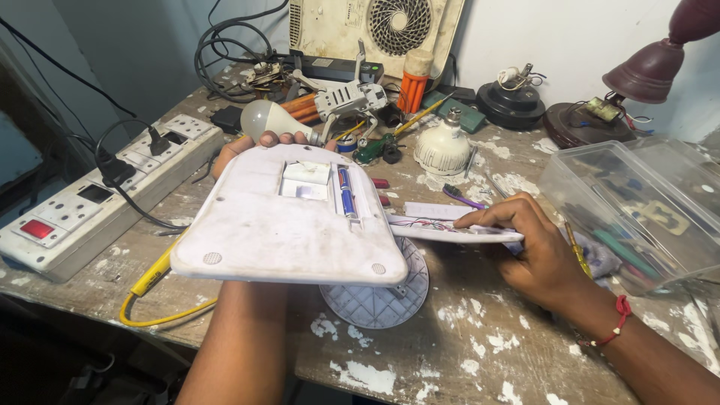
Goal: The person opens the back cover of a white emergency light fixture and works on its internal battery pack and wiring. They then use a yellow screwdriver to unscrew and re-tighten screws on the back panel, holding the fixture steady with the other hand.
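While the left hand [259, 146] props up a white plastic casing [289, 225] from underneath, only its fingertips show, curled over the far edge, so it's gripping the casing with the underside facing up. You can see an open battery compartment [326, 184] in that casing with a blue battery [345, 193] sitting along its right side. The right hand [536, 251] is over on the right, fingers stretched out flat and pressed down on a thin white panel [457, 231] that sticks out from the casing's right edge, with some thin coloured wires [427, 223] running between the two parts. Under the casing, near the front of the table, there's a round ribbed white disc [379, 300] lying on the paint-chipped wooden bench [465, 345]. Off to the left is a big white power strip [97, 202] with black plugs in it, and a yellow cable [154, 296] loops near the front edge. Further back there's a loose bulb [266, 118], a bulb base [444, 146], a small white drone [349, 97] and a fan unit [375, 30] against the wall. A clear plastic box [637, 214] of tools sits on the right, with a dark red lamp [645, 71] behind it.
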